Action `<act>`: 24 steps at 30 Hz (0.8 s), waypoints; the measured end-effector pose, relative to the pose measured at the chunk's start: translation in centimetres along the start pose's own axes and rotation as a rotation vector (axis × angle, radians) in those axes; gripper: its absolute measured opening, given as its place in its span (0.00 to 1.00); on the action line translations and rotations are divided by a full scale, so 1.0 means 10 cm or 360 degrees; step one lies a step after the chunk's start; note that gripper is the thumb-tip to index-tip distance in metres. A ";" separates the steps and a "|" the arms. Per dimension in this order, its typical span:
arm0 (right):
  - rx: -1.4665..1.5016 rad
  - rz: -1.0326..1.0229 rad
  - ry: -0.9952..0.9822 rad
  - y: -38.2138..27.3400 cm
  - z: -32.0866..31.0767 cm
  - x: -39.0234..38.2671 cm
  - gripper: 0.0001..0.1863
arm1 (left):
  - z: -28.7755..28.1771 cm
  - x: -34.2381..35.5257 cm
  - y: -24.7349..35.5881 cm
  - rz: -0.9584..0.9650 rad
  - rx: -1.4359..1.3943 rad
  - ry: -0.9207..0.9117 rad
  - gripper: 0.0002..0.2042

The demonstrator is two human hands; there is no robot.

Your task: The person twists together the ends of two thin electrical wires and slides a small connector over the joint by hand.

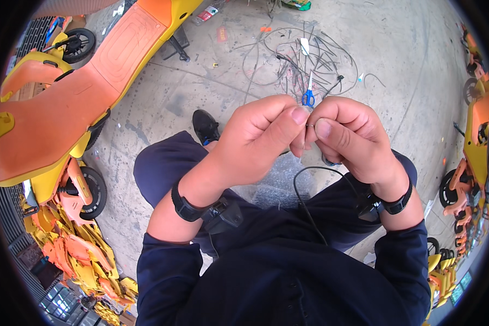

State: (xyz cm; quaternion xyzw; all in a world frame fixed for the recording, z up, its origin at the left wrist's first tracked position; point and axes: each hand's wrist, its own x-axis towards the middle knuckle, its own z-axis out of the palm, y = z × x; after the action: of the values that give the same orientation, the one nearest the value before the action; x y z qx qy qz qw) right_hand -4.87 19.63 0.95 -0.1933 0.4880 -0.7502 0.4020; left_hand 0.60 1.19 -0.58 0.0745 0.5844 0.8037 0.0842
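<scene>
Both my hands meet in front of me, at the middle of the view. My left hand (263, 136) is closed in a pinch of thumb and forefinger. Facing it, my right hand (353, 136) pinches too, thumb over bent forefinger. A short stretch of thin wire (310, 126) shows between the two thumbs; the rest is hidden in my fingers. From above my right hand a dark cable (332, 88) runs out toward the floor. Just beyond my fingers, blue-handled scissors (308, 98) lie with blades pointing away.
A tangle of cut dark cables (315, 60) spreads over the concrete floor ahead. An orange and yellow scooter (108, 65) stands at left, with a heap of orange and yellow panels (84, 250) behind. More scooters (475, 136) line the right. A black cord (295, 187) loops below my right wrist.
</scene>
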 end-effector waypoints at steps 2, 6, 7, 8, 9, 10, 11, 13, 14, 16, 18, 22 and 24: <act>0.0031 0.0071 0.0087 -0.01 0.02 -0.01 0.09 | 0.00 0.00 -0.04 -0.0001 -0.0113 -0.0018 0.14; 0.0250 0.0061 0.0070 -0.01 -0.07 -0.03 0.10 | -0.10 0.06 -0.05 0.0121 -0.0431 0.0024 0.16; 0.0270 0.0023 0.0096 -0.04 -0.08 -0.04 0.10 | -0.13 0.07 -0.04 0.0119 -0.0430 0.0021 0.16; 0.0290 -0.0015 0.0122 -0.06 -0.10 -0.04 0.10 | -0.15 0.07 -0.03 0.0145 -0.0435 0.0041 0.17; 0.0303 -0.0016 0.0094 -0.07 -0.11 -0.05 0.10 | -0.17 0.08 -0.01 0.0175 -0.0437 0.0061 0.18; 0.0301 -0.0021 0.0094 -0.08 -0.10 -0.04 0.10 | -0.17 0.08 0.01 0.0178 -0.0435 0.0058 0.18; 0.0261 -0.0015 0.0102 -0.09 -0.08 -0.04 0.10 | -0.17 0.07 0.02 0.0197 -0.0241 0.0055 0.17; 0.0221 -0.0008 0.0113 -0.08 -0.07 -0.04 0.11 | -0.15 0.07 0.01 0.0215 -0.0049 0.0052 0.17; 0.0189 -0.0008 0.0116 -0.08 -0.07 -0.05 0.11 | -0.14 0.07 -0.01 0.0246 0.0002 0.0026 0.15; 0.0159 -0.0006 0.0113 -0.08 -0.06 -0.05 0.11 | -0.13 0.07 -0.04 0.0278 0.0056 0.0005 0.14; 0.0145 0.0018 0.0103 -0.08 -0.07 -0.05 0.11 | -0.12 0.07 -0.07 0.0316 0.0487 0.0059 0.12; 0.0090 0.0033 0.0140 -0.07 -0.07 -0.05 0.11 | -0.03 0.04 0.00 0.0526 0.0974 0.0269 0.13; 0.0057 0.0026 0.0125 -0.06 -0.07 -0.06 0.10 | -0.04 -0.03 0.02 0.0130 0.0662 -0.0040 0.13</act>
State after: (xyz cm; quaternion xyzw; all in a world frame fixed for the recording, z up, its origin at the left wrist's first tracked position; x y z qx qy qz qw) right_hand -5.30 20.62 1.21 -0.1524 0.4914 -0.7625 0.3922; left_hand 0.83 0.68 -0.48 0.1239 0.7330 0.6675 0.0415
